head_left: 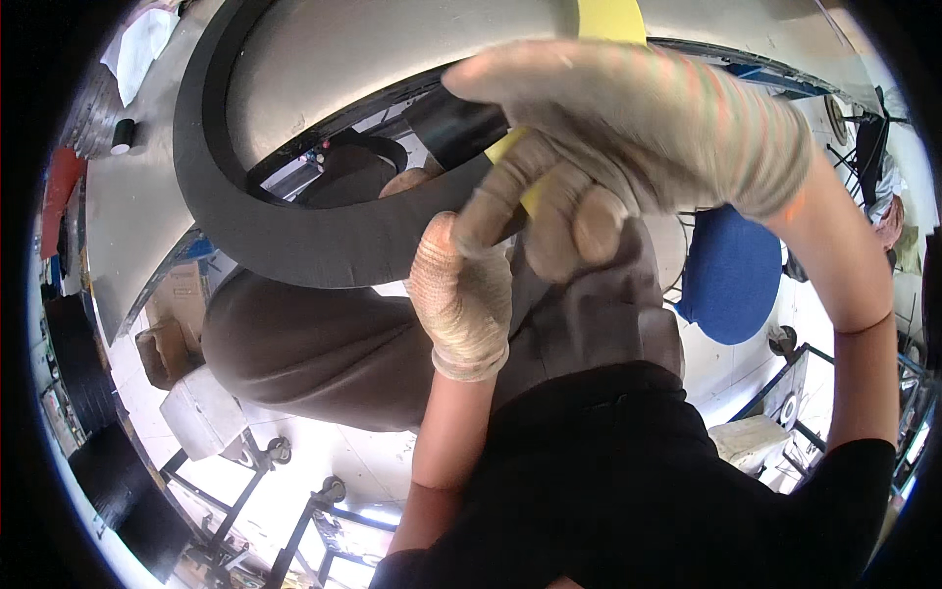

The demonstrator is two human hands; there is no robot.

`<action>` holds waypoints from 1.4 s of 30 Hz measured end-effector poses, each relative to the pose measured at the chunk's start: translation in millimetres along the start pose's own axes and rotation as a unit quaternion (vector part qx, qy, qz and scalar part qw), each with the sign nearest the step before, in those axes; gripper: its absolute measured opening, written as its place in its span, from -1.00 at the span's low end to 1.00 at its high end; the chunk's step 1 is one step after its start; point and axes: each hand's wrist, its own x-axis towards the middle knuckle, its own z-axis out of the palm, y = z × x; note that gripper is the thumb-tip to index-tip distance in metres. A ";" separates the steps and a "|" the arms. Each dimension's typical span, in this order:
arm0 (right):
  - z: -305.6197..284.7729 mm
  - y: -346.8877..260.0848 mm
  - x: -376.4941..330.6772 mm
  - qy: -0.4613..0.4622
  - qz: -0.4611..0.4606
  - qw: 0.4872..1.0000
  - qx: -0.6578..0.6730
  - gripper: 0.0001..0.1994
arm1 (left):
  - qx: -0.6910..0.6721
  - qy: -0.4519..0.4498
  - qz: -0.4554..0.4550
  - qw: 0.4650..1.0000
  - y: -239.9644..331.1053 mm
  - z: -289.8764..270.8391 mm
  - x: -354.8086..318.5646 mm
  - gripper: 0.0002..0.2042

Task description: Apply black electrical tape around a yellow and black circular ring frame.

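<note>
1. Right at the inner edge of the big black curved band point(294, 236), both gloved hands are bunched up together, so that band is my landmark for everything here.
2. The left hand point(461, 294) comes up from below and is closed into a fist against the band's lower edge. Can't really tell what's inside the fist.
3. The right hand point(628, 128) reaches in from the right, fingers curled over a yellow flat piece point(608, 20) that pokes out above the glove and shows again below it, just beside the band's end.
4. The band sits along a grey curved panel point(392, 69), hugging the edge of the cutout.
5. Off to the right of the band, lower down, there's a blue round stool seat point(731, 280).
6. Far left of the band, a small black roll point(123, 135) lies on a grey surface point(137, 216), next to a white cloth point(142, 44).
</note>
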 end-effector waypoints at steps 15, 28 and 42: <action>-86.1 130.1 66.1 0.064 -0.357 0.925 -0.115 -0.51 | 0.089 -0.044 0.043 0.994 18.9 -3.3 10.5 -0.36; -99.3 55.2 -37.5 -0.011 -0.273 0.956 -0.103 -0.51 | -0.046 -0.038 0.046 0.997 4.9 -3.7 9.6 -0.45; 24.1 27.3 -59.0 0.048 0.116 0.988 -0.090 -0.65 | 0.029 -0.096 0.092 0.991 27.8 -9.4 24.5 -0.57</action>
